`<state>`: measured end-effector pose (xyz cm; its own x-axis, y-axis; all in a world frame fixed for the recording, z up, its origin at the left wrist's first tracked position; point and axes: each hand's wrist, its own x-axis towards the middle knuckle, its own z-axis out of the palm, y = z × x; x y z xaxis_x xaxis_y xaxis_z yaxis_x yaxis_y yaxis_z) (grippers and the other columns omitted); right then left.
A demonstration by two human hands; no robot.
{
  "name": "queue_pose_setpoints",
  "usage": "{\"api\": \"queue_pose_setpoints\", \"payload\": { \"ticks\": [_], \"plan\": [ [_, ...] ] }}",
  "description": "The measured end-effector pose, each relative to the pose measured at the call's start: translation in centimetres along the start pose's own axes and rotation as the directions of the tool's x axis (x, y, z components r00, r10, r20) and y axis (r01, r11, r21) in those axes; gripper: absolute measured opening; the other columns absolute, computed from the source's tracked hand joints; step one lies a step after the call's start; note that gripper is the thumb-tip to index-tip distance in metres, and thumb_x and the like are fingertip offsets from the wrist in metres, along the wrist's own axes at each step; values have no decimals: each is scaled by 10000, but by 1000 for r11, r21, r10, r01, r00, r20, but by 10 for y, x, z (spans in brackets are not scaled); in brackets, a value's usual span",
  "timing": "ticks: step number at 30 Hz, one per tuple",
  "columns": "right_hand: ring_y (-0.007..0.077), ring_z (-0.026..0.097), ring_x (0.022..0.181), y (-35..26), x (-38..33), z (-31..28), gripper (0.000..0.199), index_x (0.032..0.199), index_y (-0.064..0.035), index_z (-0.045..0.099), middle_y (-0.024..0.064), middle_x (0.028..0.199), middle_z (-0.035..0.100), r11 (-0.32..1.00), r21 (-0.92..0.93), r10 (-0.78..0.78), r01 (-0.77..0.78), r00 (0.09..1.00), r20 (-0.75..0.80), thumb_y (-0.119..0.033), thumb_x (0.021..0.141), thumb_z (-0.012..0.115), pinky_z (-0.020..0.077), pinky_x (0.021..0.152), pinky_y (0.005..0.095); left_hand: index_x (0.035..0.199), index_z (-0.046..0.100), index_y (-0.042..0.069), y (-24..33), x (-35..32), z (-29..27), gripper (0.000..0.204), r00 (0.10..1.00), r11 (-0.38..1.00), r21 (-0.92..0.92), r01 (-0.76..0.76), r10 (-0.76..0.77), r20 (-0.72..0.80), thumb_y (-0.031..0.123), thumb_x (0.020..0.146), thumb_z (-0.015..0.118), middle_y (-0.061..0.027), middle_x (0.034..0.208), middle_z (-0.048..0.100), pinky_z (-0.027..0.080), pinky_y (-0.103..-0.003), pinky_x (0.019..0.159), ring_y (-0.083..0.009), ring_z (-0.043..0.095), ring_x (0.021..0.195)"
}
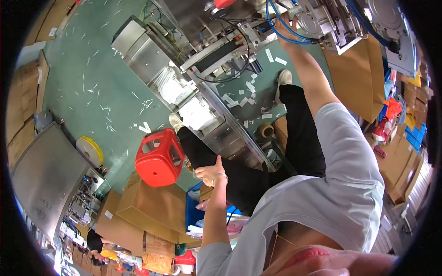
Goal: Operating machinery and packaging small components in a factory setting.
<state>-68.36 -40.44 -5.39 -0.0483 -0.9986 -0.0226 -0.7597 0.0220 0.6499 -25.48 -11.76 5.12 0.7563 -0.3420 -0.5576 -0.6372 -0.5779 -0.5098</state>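
My left hand [211, 174] rests on the knee of my black trousers [202, 152], its thumb apart from the fingers and nothing seen in it. A light bracelet circles that wrist. Stretched out to the far right, my right hand [287, 30] is at the metal machine [317, 25], partly behind blue air tubes [294, 39]. Its fingertips are hard to make out, so what they touch cannot be told. Left of that hand is the machine's long rail assembly [216, 57] with a dark strip and black cables.
A red plastic stool [159, 158] stands left of my knee. Cardboard boxes [152, 207] are at lower left, and a large carton [357, 76] stands at right. Paper scraps [248, 87] litter the green floor [119, 60]. A steel cabinet [156, 64] runs diagonally between my legs.
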Motion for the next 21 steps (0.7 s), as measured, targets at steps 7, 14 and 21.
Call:
{"api": "queue_pose_setpoints", "payload": {
  "ticks": [7,14,21],
  "plan": [
    [271,387,1206,-6,1,-11,353,1128,-9,512,195,1210,460,977,210,-58,44,997,60,-178,823,457,245,1010,569,1186,294,-110,-1,1,4,1118,1000,1000,-3,-10,10,-4,713,527,666,-167,1027,495,529,-356,684,-264,619,860],
    [277,430,1167,-2,2,-29,301,1106,-80,546,154,1179,492,944,255,-283,208,908,310,-180,838,456,192,1035,569,1156,306,-95,-2,2,9,1089,1000,1000,11,11,-11,6,718,526,663,-161,1014,497,529,-356,662,-263,625,824],
    [300,445,1119,1,4,2,253,1075,-101,533,133,1084,534,973,183,-128,143,988,-88,-212,868,436,262,1012,525,1205,279,-136,-3,1,9,1113,999,1000,-5,-23,23,34,686,561,665,-167,1039,477,535,-358,667,-271,620,854]
  ]
}}
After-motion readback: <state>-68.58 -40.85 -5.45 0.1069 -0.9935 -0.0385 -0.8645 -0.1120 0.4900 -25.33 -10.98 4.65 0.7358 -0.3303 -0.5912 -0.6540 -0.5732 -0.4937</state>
